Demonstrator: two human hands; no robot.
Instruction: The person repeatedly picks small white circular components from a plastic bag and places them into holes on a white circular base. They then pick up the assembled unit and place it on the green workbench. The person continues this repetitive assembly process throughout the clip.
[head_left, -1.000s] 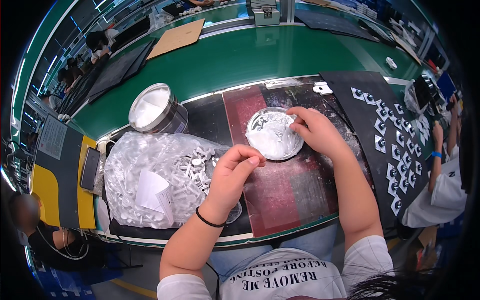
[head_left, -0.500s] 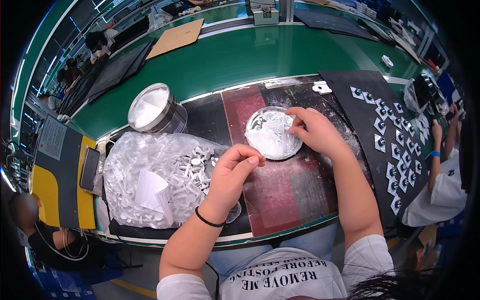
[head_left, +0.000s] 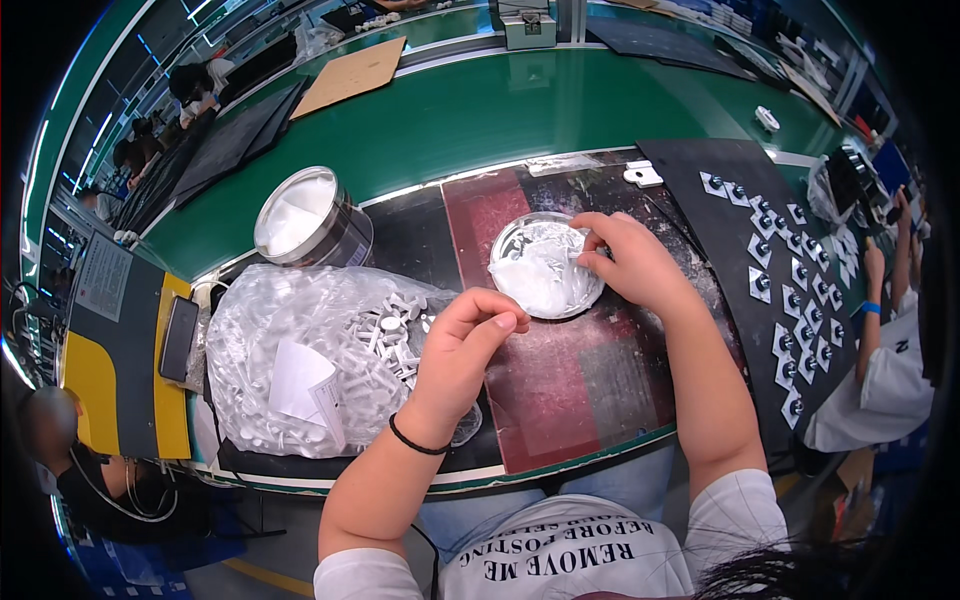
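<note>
Dark surface by a green one, two hands at a round dish

In the head view, a long green surface (head_left: 480,115) curves behind a dark work surface (head_left: 410,230) with a reddish panel (head_left: 535,400). A shallow round dish (head_left: 545,217) sits on the panel, near its far end, holding white paste (head_left: 545,288). The right hand (head_left: 628,260) is over the dish's right side, its grip narrow, thumb and forefinger slightly apart; whether it holds anything, I cannot tell. The left hand (head_left: 475,335) is just beside the dish's near left edge, thumb and fingers drawn together; whether something small is in that grip, I cannot tell.

Left of the hands lies a clear plastic bag (head_left: 245,350) of white parts (head_left: 395,335), a tin (head_left: 352,235) behind it. To the right, small white plates (head_left: 760,285) with shiny round pieces lie on a black sheet (head_left: 730,245).
</note>
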